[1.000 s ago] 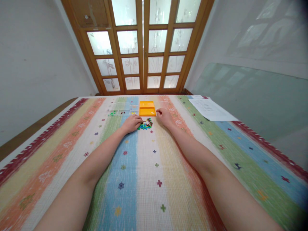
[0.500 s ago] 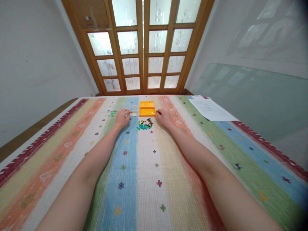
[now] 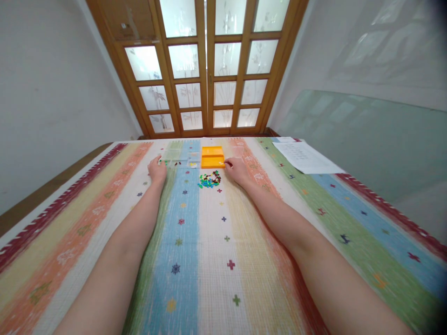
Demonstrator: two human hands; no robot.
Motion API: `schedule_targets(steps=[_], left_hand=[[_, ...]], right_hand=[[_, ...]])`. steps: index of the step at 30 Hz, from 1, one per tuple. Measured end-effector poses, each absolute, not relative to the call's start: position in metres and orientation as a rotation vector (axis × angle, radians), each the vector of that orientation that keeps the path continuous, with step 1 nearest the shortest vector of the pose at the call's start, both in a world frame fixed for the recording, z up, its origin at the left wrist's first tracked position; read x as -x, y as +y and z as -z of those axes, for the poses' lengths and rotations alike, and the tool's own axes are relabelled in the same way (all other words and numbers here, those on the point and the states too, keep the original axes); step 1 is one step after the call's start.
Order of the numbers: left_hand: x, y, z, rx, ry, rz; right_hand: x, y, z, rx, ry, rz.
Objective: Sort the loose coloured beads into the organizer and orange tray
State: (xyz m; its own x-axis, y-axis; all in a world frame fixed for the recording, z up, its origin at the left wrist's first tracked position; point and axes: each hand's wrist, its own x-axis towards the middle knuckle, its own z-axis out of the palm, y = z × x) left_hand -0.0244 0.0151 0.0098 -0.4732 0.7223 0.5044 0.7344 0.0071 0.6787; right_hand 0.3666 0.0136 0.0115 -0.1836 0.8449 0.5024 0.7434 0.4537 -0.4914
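My left hand (image 3: 157, 169) is at the left end of a clear tray (image 3: 171, 155), its fingers curled and drawn together beside small green pieces (image 3: 165, 163). What those fingers hold, if anything, is too small to make out. Small dark red pieces (image 3: 177, 164) and yellow pieces (image 3: 192, 164) lie farther right along the tray. My right hand (image 3: 236, 169) rests at the right edge of an open yellow-orange box (image 3: 212, 157); thumb and finger are pinched at its near right corner, by tiny whitish bits. Anything in the pinch is hidden.
In front of the box lies a loose pile of small green, blue and dark red pieces (image 3: 209, 180). Printed paper sheets (image 3: 305, 157) lie at the far right of the table. A striped tablecloth (image 3: 213, 242) covers the table; wooden glazed doors (image 3: 209, 79) stand behind it.
My left hand has moved left, from beside the yellow pieces to the tray's green pieces, uncovering the dark red ones. My right hand stays at the box's edge.
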Motion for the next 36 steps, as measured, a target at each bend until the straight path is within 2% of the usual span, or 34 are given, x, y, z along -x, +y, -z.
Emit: schedule_targets(steps=[10, 16, 23, 28, 36], left_hand=[[-0.004, 0.013, -0.003, 1.995, -2.011, 1.228], [-0.049, -0.004, -0.010, 2.418, -1.698, 1.071], [-0.101, -0.021, -0.015, 2.831, -1.251, 0.858], [-0.118, -0.027, -0.015, 2.955, -1.055, 0.713], [-0.123, -0.031, -0.020, 2.947, -1.047, 0.581]], right_hand=[[-0.359, 0.005, -0.016, 1.209, -2.177, -0.142], [-0.347, -0.001, -0.014, 1.150, -2.335, -0.080], [-0.349, 0.007, -0.009, 1.264, -2.141, -0.103], [-0.354, 0.013, -0.006, 1.282, -2.066, -0.149], [-0.350, 0.010, -0.006, 1.274, -2.100, -0.110]])
